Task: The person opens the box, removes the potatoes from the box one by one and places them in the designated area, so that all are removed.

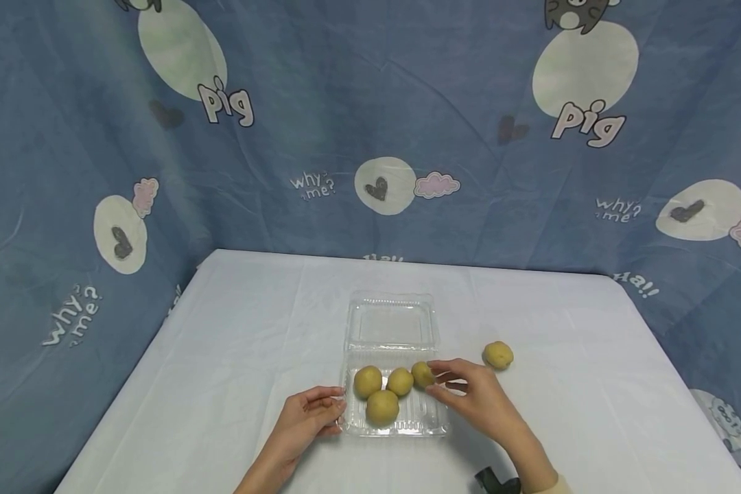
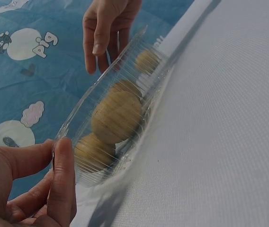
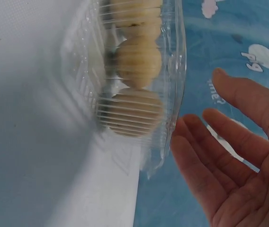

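Note:
A clear plastic clamshell box (image 1: 429, 412) stands with its lid (image 1: 390, 322) folded back. Several round yellow fruits (image 1: 382, 408) of unclear kind lie in its base. My left hand (image 1: 311, 418) pinches the box's left rim between thumb and fingers, as the left wrist view also shows. My right hand (image 1: 469, 394) hovers at the box's right side, by the rightmost fruit (image 1: 422, 374). In the right wrist view, the right hand's fingers (image 3: 196, 170) are spread and loosely bent beside the rim, with nothing between them. Another yellow fruit (image 1: 498, 355) lies outside, right of the box.
A white cloth (image 1: 222, 370) covers the table. Blue printed fabric (image 1: 469, 226) hangs behind it and along the sides. A dark object (image 1: 497, 482), partly cut off, is near the right forearm at the front edge.

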`<state>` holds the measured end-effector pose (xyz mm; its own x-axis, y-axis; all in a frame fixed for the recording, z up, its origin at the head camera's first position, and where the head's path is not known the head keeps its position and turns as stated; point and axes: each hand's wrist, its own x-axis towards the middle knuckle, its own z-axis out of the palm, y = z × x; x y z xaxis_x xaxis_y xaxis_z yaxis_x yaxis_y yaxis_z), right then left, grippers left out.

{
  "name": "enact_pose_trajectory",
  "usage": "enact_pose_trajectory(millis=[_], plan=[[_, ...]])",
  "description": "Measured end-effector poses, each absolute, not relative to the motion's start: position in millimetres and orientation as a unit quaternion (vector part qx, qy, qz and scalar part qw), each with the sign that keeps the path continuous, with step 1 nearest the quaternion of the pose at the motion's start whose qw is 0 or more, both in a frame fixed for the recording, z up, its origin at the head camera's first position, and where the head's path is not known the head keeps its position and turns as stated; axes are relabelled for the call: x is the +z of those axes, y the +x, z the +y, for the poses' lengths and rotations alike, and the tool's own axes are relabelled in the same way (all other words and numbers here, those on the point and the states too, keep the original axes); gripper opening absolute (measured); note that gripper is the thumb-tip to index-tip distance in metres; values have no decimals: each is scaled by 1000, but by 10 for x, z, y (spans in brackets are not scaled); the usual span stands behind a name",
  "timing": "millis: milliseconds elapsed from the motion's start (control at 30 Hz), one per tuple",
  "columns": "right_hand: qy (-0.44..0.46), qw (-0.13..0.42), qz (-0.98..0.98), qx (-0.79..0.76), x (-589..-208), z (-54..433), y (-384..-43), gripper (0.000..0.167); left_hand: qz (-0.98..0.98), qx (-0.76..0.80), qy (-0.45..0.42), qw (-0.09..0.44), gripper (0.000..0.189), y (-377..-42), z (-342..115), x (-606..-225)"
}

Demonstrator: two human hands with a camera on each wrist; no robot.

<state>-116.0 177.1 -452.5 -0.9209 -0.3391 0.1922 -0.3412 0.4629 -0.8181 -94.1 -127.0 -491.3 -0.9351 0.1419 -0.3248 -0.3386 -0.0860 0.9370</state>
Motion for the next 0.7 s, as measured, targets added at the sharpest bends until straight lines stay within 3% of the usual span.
enact_pose_trajectory(millis=[300, 700], plan=[[236, 37, -869, 433, -4540, 1693, -1168, 37, 655, 733, -73, 168, 42, -937, -1271, -4909], [212, 73, -921, 319, -4538, 1524, -1155, 42, 657, 732, -72, 166, 45, -935, -1276, -4917]])
